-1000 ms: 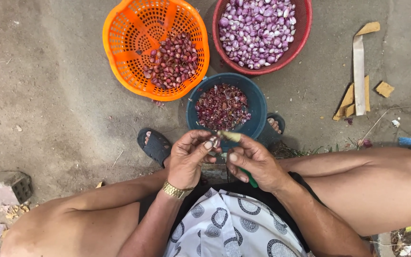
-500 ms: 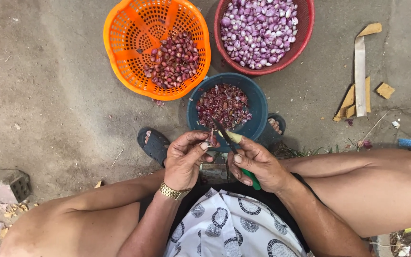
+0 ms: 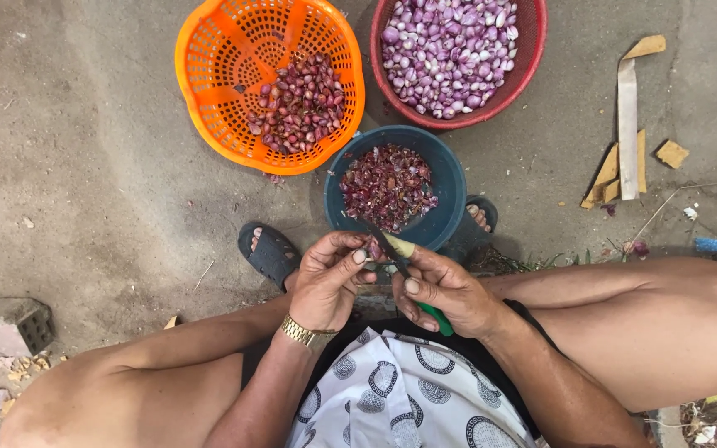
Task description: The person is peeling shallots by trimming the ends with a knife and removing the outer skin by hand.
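My left hand point(image 3: 329, 278), with a gold watch on the wrist, pinches a small shallot point(image 3: 373, 250) between thumb and fingers. My right hand point(image 3: 446, 290) grips a green-handled knife point(image 3: 408, 270) whose dark blade points up-left against the shallot. Both hands hover just in front of a blue bucket point(image 3: 450, 178) holding dark red peelings. An orange basket point(image 3: 209, 99) with unpeeled shallots sits at the upper left. A red bowl point(image 3: 524, 66) of pale purple peeled shallots stands at the top.
My feet in dark sandals point(image 3: 271, 253) flank the blue bucket on sandy ground. Cardboard scraps point(image 3: 628, 116) lie at the right, and a grey brick point(image 3: 10, 323) at the lower left. My bare knees spread to both sides.
The hands stay in place over the bucket's near rim. The knife blade has shifted a little against the shallot, and the left fingers have turned it slightly.
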